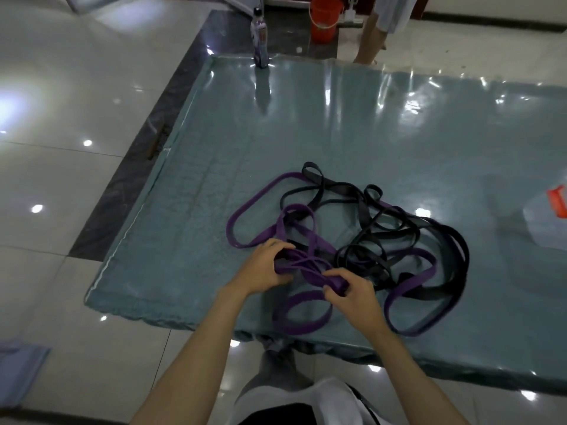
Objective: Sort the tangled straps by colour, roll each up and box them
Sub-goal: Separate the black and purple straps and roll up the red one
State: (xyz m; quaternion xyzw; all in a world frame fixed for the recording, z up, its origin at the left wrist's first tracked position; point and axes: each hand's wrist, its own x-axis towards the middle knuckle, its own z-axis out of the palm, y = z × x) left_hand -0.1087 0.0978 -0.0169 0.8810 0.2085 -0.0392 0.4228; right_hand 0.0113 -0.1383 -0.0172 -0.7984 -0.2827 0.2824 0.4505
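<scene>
A clear container (549, 222) with an orange label is running off the right edge, its shape hard to make out. Purple straps (302, 233) and black straps (395, 231) are lying knotted together on the glossy surface (352, 124). The left hand (265, 268) and right hand (352, 297) are both gripping bunched purple loops.

Purple straps (302, 230) and black straps (372, 240) lay in one tangled heap of flat, wide loops on the near half of the counter. The purple loops spread mostly to the left and toward the near edge, with one bunched and lifted slightly at the front of the pile. The black loops coiled to the right and far side, crossing over the purple ones.
</scene>
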